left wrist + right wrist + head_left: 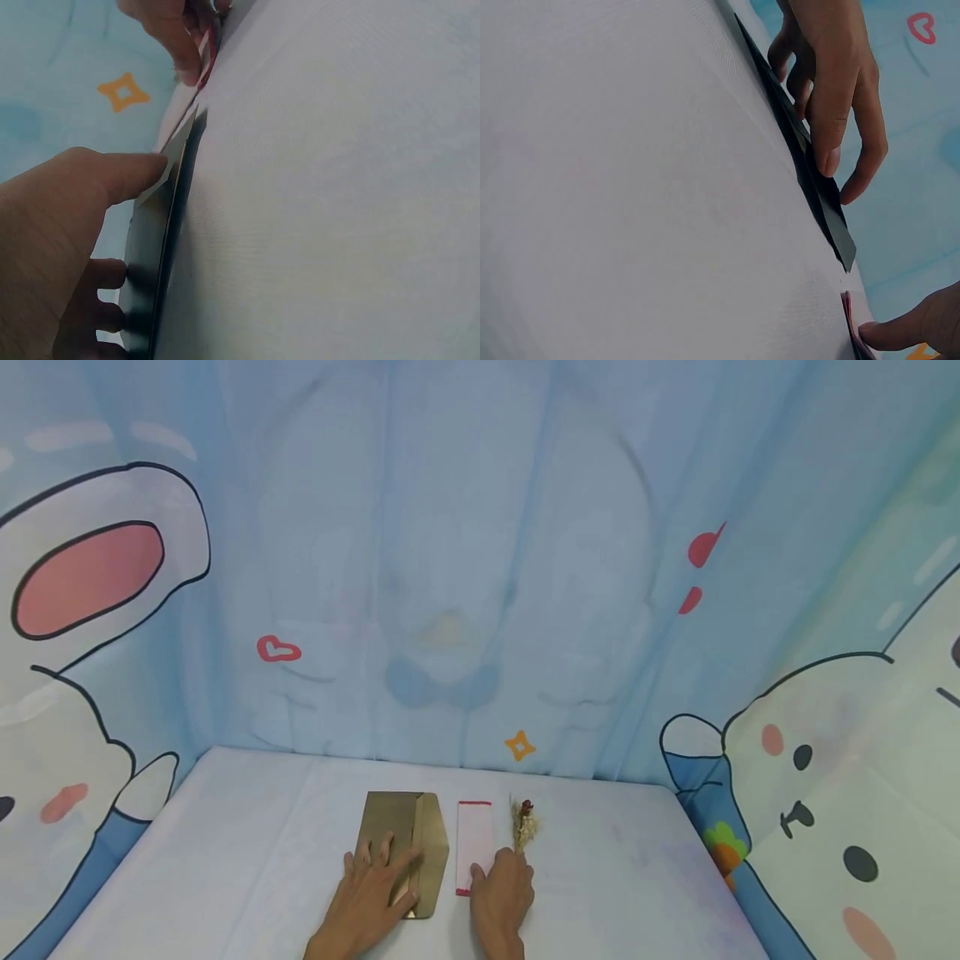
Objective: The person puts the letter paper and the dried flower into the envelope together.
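Observation:
A gold envelope lies on the table, its flap spread out to the right. My left hand rests across it with fingers spread; in the left wrist view the thumb touches the envelope's flap edge. Just right of the envelope is a narrow pale pink card with red strips at both ends. My right hand pinches the card's near end, and the thumb sits on top in the right wrist view. Beyond the right knuckles lies a small dried flower bunch, its stems hidden by that hand.
A white cloth covers the table. Behind it hangs a light blue curtain printed with cartoon animals, which also closes off the left and right sides.

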The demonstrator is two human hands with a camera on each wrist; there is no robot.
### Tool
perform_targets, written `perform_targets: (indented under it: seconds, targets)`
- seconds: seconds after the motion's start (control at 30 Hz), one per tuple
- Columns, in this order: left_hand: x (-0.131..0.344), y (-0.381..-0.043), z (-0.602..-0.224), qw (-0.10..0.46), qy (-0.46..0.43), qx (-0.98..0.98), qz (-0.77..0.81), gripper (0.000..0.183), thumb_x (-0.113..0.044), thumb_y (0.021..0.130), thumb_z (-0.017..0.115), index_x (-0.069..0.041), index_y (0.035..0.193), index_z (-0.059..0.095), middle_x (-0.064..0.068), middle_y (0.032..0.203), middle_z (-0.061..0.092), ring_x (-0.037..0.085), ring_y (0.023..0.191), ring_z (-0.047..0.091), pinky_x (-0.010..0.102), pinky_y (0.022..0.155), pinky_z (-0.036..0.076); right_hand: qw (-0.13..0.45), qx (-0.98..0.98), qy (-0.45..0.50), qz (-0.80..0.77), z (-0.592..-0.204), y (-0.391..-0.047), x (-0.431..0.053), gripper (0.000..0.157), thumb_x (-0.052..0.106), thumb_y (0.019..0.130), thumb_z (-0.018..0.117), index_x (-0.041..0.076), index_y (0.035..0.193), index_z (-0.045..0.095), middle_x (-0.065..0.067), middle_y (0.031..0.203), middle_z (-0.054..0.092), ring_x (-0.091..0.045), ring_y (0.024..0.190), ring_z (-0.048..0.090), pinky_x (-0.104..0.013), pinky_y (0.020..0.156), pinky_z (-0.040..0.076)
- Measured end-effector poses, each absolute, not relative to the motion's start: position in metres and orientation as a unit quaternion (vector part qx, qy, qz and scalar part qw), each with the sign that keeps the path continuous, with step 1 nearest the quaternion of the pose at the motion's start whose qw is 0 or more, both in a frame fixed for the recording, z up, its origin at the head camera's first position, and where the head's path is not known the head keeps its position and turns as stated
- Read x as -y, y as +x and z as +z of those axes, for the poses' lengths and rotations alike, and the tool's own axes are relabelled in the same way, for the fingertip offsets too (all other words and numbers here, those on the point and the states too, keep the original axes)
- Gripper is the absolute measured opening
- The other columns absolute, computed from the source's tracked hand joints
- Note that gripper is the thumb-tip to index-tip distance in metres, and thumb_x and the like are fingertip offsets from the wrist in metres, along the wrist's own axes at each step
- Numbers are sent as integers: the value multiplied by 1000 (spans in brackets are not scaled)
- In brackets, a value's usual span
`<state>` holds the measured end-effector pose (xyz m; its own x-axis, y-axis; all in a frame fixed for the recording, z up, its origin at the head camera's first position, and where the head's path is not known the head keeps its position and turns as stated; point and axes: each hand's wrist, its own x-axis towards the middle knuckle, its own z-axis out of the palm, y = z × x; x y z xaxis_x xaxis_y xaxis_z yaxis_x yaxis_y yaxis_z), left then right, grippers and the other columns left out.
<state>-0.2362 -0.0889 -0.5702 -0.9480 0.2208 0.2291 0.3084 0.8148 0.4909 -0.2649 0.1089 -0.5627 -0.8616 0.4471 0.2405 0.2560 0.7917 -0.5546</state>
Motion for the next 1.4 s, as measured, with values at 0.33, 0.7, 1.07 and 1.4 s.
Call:
perform_targets:
  seconds: [0.33, 0.7, 1.07, 1.4]
  targets:
    - [94, -243, -570, 112, -147, 950, -252, 49, -34, 92, 66, -27, 141, 58, 21, 153, 46, 54, 145, 32, 73, 113, 28, 222, 877, -208, 371, -553, -271, -116, 8, 9, 79, 80, 6, 76, 73, -2, 63, 68, -17, 57, 60, -38, 53, 45]
    - [99, -243, -574, 107, -146, 948, -263, 49, -31, 92, 64, -25, 141, 57, 19, 153, 47, 54, 143, 35, 72, 112, 29, 208, 813, -249, 484, -543, -269, -117, 5, 10, 80, 79, 5, 81, 78, -7, 70, 71, -18, 62, 62, -33, 57, 43]
    - [98, -239, -578, 95, -159, 938, -293, 51, -32, 94, 64, -25, 144, 55, 18, 155, 46, 55, 143, 35, 74, 112, 27, 147, 802, -243, 526, -555, -265, -107, 8, 12, 76, 83, 7, 77, 78, -3, 64, 70, -14, 57, 59, -28, 56, 43]
    - [97, -237, -572, 81, -158, 938, -298, 52, -35, 97, 63, -25, 147, 52, 20, 157, 42, 55, 145, 31, 75, 113, 25, 124, 744, -237, 613, -545, -268, -104, 10, 9, 80, 81, 1, 86, 78, -8, 71, 73, -13, 58, 62, -25, 50, 50]
